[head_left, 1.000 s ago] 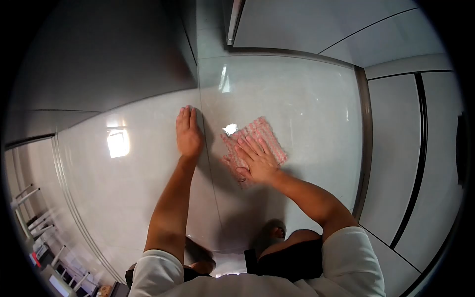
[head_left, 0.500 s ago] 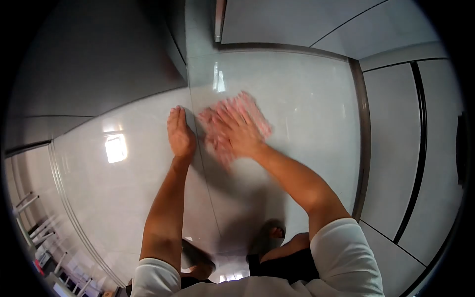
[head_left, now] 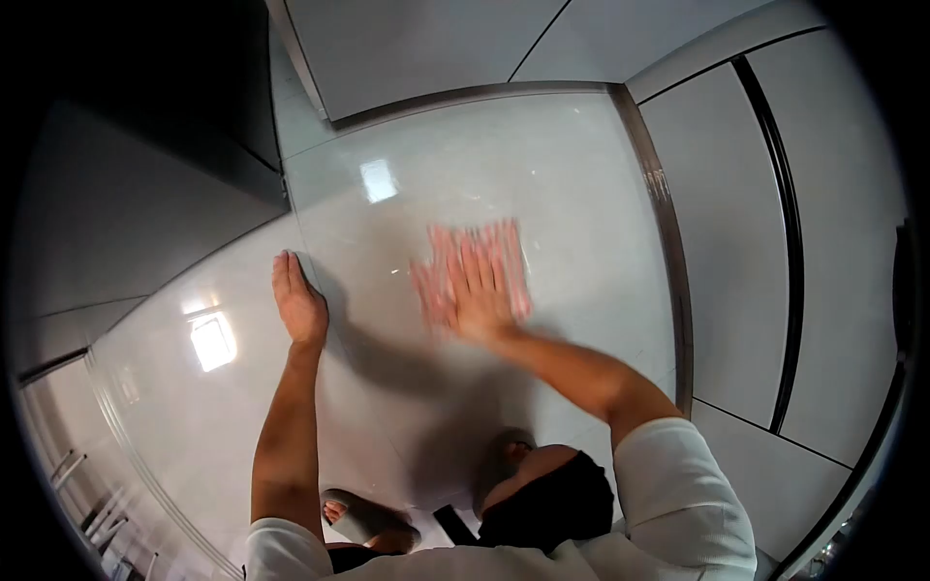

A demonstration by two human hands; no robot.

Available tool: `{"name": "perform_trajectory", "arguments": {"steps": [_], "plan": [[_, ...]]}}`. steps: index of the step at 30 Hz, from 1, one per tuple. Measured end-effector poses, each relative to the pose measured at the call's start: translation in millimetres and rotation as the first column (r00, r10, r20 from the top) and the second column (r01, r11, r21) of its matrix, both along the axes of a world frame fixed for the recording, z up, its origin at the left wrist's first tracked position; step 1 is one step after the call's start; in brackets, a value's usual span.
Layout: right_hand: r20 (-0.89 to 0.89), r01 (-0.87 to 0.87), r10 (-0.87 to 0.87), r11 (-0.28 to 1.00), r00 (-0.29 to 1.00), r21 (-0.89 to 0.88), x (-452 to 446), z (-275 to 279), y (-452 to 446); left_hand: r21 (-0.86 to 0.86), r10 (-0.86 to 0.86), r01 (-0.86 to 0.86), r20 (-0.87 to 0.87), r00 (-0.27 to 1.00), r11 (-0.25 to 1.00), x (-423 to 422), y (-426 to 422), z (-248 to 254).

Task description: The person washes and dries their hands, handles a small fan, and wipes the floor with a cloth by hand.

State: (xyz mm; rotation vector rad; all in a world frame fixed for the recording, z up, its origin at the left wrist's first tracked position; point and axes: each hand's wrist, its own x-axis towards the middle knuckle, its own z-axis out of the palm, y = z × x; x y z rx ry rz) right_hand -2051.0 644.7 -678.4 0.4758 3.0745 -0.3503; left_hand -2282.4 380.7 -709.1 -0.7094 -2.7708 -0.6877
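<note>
My right hand (head_left: 481,298) lies flat, fingers stretched out, on top of a pink-and-white cloth (head_left: 513,254) spread on the glossy tiled floor (head_left: 581,223). Motion blurs the cloth, and the palm covers its middle. To the left, apart from the cloth, my left hand (head_left: 299,302) rests on the floor with its fingers straight and close together. Nothing shows in it.
A dark cabinet (head_left: 165,223) stands at the left. Pale cabinet fronts (head_left: 722,223) with a metal-look kickboard (head_left: 663,213) run along the back and right. My slippered foot (head_left: 368,521) is below, and white rack-like bars (head_left: 107,513) are at the lower left.
The view has turned and shifted. My right hand has slid the cloth over the floor, farther from my left hand. The cloth's outline has changed with the wipe.
</note>
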Motion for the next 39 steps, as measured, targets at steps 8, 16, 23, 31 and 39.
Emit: {"name": "perform_trajectory", "arguments": {"steps": [8, 16, 23, 31, 39], "plan": [[-0.158, -0.23, 0.231, 0.973, 0.96, 0.023, -42.2, 6.2, -23.4, 0.015, -0.002, 0.002, -0.031, 1.0, 1.0, 20.4, 26.8, -6.8], [-0.05, 0.036, -0.04, 0.997, 0.998, -0.062, -231.0, -1.4, 104.0, -0.067, -0.15, 0.148, -0.019, 0.989, 0.987, 39.2, 49.5, 1.2], [0.044, 0.406, -0.404, 0.911, 0.914, -0.075, -63.0, 0.2, 99.2, -0.034, -0.181, 0.18, -0.007, 0.983, 0.983, 38.3, 67.9, 2.9], [0.098, 0.129, -0.13, 0.992, 0.987, 0.017, 86.9, 5.0, 32.2, 0.054, -0.192, 0.191, 0.019, 0.981, 0.98, 20.3, 158.7, -4.8], [-0.286, -0.197, 0.228, 0.971, 0.931, 0.134, -171.1, -12.2, 121.0, 0.037, -0.193, 0.195, -0.041, 0.98, 0.98, 16.0, 157.1, -7.0]]}}
